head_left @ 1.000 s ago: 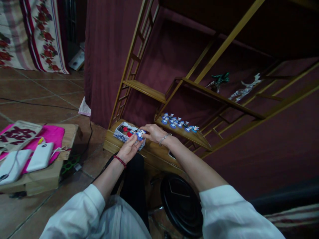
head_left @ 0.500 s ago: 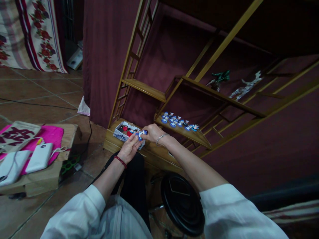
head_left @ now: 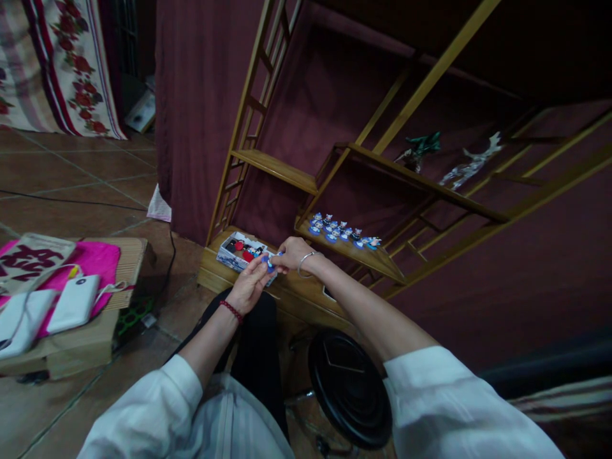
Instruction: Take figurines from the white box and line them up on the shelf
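Between my two hands is a small blue-and-white figurine point(head_left: 269, 263), partly covered by my fingers. My left hand point(head_left: 248, 287) pinches its blue base from the left. From the right, my right hand point(head_left: 294, 254) grips its other end with the fingertips. Just behind my hands sits an open patterned box point(head_left: 232, 262) with red, black and white figurines point(head_left: 251, 250) lying in it. Several similar blue-and-white figurines point(head_left: 333, 231) stand grouped on a wooden shelf point(head_left: 377, 260) beyond my right hand.
A black round stool point(head_left: 350, 389) stands below my right arm. On the left, a cardboard box point(head_left: 81, 347) bears white power banks point(head_left: 75, 303) and a pink cloth point(head_left: 109, 260). Higher up, a green ornament point(head_left: 425, 146) and a clear ornament point(head_left: 471, 164) stand on the wooden rack point(head_left: 430, 185).
The figurine has turned in my fingers, and less of it shows. My right hand has shifted slightly over it. My left hand stays almost where it was.
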Available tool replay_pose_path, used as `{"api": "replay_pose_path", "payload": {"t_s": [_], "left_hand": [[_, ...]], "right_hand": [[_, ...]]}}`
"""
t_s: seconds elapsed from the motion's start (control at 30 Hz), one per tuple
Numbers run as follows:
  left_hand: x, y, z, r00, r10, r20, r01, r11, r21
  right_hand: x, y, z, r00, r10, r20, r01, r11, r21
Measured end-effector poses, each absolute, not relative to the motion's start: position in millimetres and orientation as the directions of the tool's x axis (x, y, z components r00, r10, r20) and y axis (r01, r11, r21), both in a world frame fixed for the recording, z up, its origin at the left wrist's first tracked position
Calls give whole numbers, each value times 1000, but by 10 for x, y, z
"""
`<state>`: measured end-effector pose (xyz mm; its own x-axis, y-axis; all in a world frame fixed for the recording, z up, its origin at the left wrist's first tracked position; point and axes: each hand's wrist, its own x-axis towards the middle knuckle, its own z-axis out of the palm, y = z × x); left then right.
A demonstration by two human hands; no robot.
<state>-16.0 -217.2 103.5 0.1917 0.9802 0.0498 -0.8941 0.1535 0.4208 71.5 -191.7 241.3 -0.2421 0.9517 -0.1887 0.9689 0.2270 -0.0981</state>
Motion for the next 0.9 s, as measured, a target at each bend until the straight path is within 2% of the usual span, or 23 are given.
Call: {"api": "replay_pose_path", "payload": {"t_s": [0.17, 0.33, 0.5, 0.63, 0.9], "left_hand": [[-172, -2178, 1024, 203, 978, 55, -883, 158, 442], [-177, -2172, 1005, 204, 977, 58, -883, 158, 441], [-166, -2157, 1016, 191, 981, 45, -892, 154, 424], [-159, -2148, 1025, 181, 983, 32, -895, 151, 419], [-153, -2118, 984, 189, 982, 14, -902, 168, 398]], "right_hand": [[724, -1896, 2407, -158, 958, -241, 975, 113, -189], [719, -1887, 2412, -147, 967, -207, 978, 111, -174], [718, -1899, 2379, -160, 957, -243, 959, 92, -268], [731, -1917, 2356, -221, 954, -203, 944, 157, -290], [778, -1904, 2335, -396, 915, -82, 911, 380, -159]]}}
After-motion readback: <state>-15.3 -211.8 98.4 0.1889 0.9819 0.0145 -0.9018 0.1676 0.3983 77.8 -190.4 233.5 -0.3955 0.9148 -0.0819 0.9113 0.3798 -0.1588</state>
